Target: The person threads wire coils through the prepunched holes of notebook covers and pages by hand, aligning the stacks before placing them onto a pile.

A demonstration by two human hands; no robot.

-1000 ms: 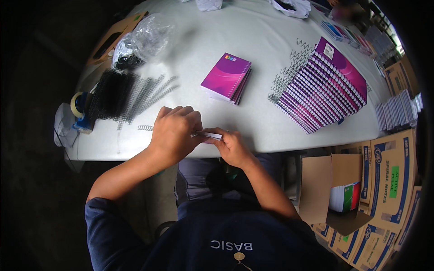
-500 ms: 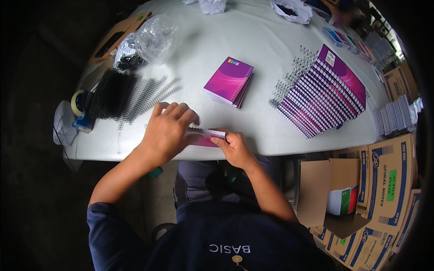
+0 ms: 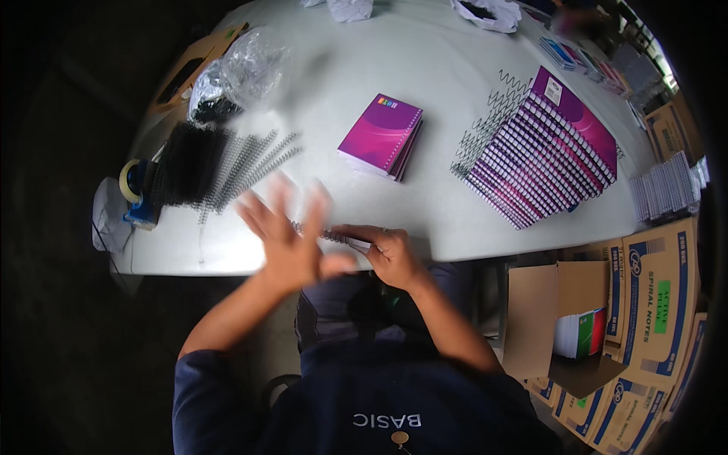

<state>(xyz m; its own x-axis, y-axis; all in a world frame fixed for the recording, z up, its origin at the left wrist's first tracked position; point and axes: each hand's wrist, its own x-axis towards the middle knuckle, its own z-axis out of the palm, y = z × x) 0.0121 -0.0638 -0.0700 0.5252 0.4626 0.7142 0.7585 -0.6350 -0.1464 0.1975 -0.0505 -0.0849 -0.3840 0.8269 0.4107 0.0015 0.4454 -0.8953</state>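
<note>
My right hand (image 3: 393, 255) grips a small notebook (image 3: 359, 244) near the table's front edge, its pages seen edge-on. Along the notebook's edge runs a dark spiral wire (image 3: 331, 236), its far end poking out to the left behind my left hand. My left hand (image 3: 287, 239) is blurred, fingers spread, holding nothing; it partly hides the notebook. Further back lies a stack of purple notebooks (image 3: 381, 135) with punched holes along the right side. To the left are loose spiral wires (image 3: 250, 163) and a dense dark bunch of them (image 3: 191, 165).
At right lies a pile of purple notebooks (image 3: 542, 155) with spirals sticking out. A tape dispenser (image 3: 139, 199) and a clear plastic bag (image 3: 254, 68) sit at left. An open carton (image 3: 528, 322) with notebooks stands right of my legs, beside stacked cartons (image 3: 651, 296).
My left hand has come off the notebook's spiral and spread its fingers. The notebook has tilted from showing its pink cover to nearly edge-on in my right hand.
</note>
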